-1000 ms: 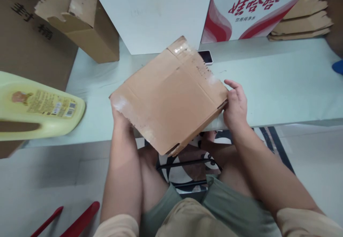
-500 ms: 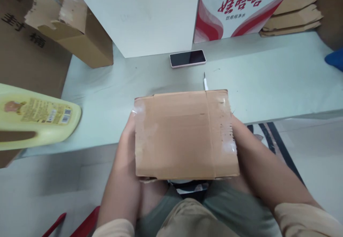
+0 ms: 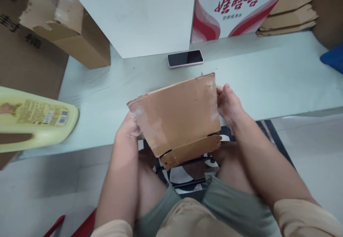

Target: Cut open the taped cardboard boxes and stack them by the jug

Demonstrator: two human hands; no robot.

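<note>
A brown cardboard box (image 3: 182, 112) is tilted over my lap at the table's near edge, with a torn flap (image 3: 193, 151) hanging on its near side. Clear tape shows along its ragged left and right edges. My left hand (image 3: 130, 125) grips the left edge, its fingers hidden behind the cardboard. At the right edge is my right hand (image 3: 229, 101), fingers curled against the cardboard and thumb pointing up. Just beyond the far edge, the dark tip of a knife (image 3: 202, 73) shows; its handle is hidden.
A phone (image 3: 185, 58) lies on the table before a white box (image 3: 139, 15) and a red-and-white carton (image 3: 227, 19). To the left are a yellow bottle (image 3: 37, 119) and a tall open cardboard box (image 3: 91, 40). Folded cardboard (image 3: 289, 15) stands at the back right.
The box has turned and tilted, its far right corner swinging up and left, and its near flap now shows. My right hand has come out from behind it.
</note>
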